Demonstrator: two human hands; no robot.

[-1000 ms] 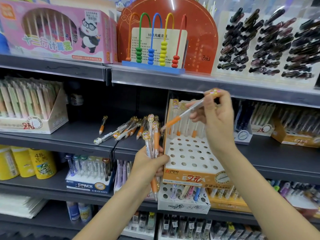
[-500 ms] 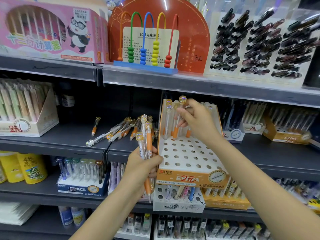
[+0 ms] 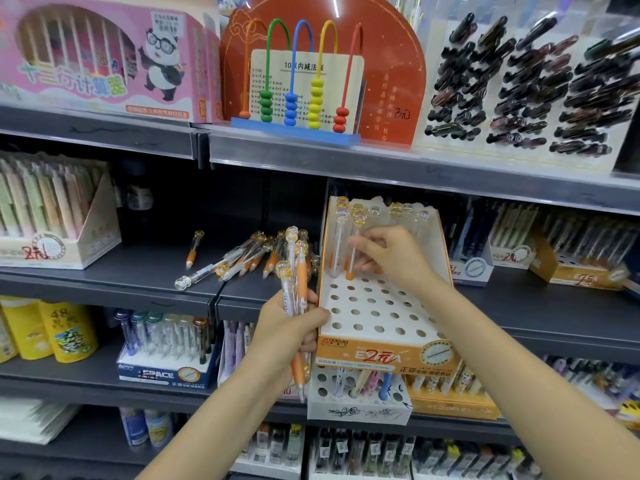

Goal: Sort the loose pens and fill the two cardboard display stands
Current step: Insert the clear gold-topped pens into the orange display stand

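Observation:
An orange-and-white cardboard display stand [image 3: 367,315] with rows of round holes sits on the middle shelf; several clear pens with orange grips stand in its back rows. My right hand [image 3: 384,254] pinches one upright pen [image 3: 354,249] whose orange tip is at a hole in the back rows. Just left of the stand, my left hand [image 3: 289,329] grips a bundle of pens [image 3: 298,271] pointing tips down. More loose pens [image 3: 242,259] lie in a pile on the dark shelf, and a single pen [image 3: 194,249] lies apart to the left.
A second orange stand [image 3: 581,271] is at the far right of the same shelf. A box of pastel pens [image 3: 52,220] stands at the left. Above are an abacus toy [image 3: 298,81] and a pink panda box [image 3: 104,57]. Lower shelves hold more pen boxes.
My right hand brought a pen down from above the stand and stood it upright in the back rows. The left hand kept its bundle beside the stand.

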